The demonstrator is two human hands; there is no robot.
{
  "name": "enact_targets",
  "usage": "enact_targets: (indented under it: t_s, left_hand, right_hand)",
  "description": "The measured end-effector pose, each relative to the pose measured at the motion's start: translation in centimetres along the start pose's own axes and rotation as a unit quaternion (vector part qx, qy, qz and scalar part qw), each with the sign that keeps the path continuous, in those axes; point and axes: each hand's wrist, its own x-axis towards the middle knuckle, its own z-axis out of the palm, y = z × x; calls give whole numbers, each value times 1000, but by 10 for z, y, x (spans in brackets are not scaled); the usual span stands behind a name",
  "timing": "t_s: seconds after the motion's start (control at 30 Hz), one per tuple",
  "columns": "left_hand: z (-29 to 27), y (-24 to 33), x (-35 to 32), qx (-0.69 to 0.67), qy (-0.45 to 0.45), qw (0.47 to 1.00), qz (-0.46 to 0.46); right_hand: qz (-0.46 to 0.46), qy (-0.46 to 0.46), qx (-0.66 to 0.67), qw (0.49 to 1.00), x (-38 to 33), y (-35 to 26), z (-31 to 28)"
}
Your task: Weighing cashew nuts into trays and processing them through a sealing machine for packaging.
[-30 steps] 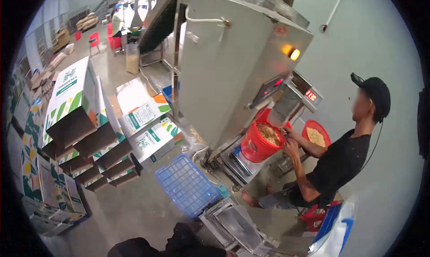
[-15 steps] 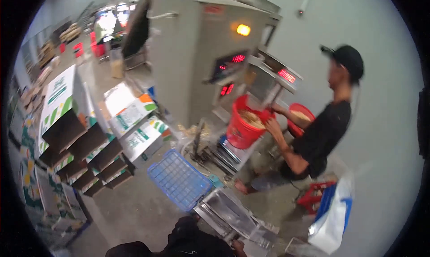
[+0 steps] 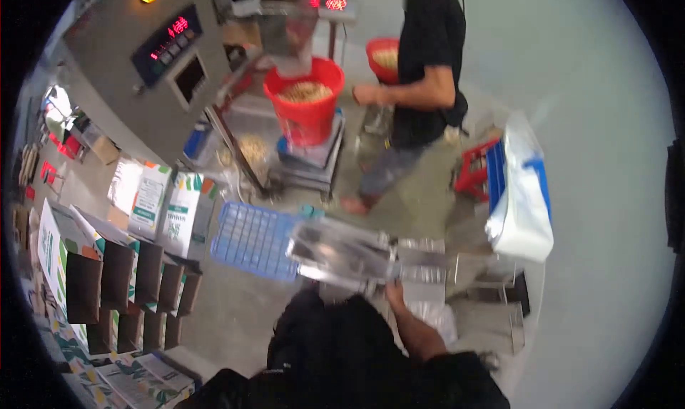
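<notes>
At the lower edge the person's dark clothing fills the middle of the view, and the right forearm rises from it toward a shiny metal machine [image 3: 357, 256]. The right hand [image 3: 394, 292] touches the near edge of that machine, just below a transparent, glossy sheet lying on it; the picture is too blurred to tell whether the fingers are closed on anything. The left hand is not in view.

Just left of the machine a blue plastic crate [image 3: 253, 239] lies on the concrete floor. Further left, a row of open cardboard boxes [image 3: 121, 280] with green and white print stands side by side, and two more printed cartons [image 3: 168, 206] lean behind them. To the right of the machine a white and blue sack [image 3: 521, 195] sits upright, with a red stool [image 3: 474, 170] just beyond it.

Farther off, a red bucket [image 3: 305, 102] full of pale pieces stands on a platform scale under a metal chute. Beside it a co-worker [image 3: 421, 74] in a black shirt stands, one hand near the bucket, with a second red bucket [image 3: 384, 58] behind. A large grey machine [image 3: 121, 74] with red digits and an orange lamp rises at the far left.
</notes>
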Motion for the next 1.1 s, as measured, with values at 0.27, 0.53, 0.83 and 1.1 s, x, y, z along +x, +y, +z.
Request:
enact_targets:
  t_s: [0.27,0.53,0.83,1.1]
  left_hand:
    - [-34,-123,104,197,144,952,-185]
    - [46,-43,266,223,118,968,20]
    - [28,-56,281,214,100,971,-21]
    - [57,47,236,149,71,981,105]
  right_hand:
    - [-66,35,-125,989,-10,-50,-16]
    - [-143,-63,-346,925,-9,-47,-17]
    - [-223,-164,-485,829,-10,-46,-9]
    - [-141,197,43,969,-45,-84,-24]
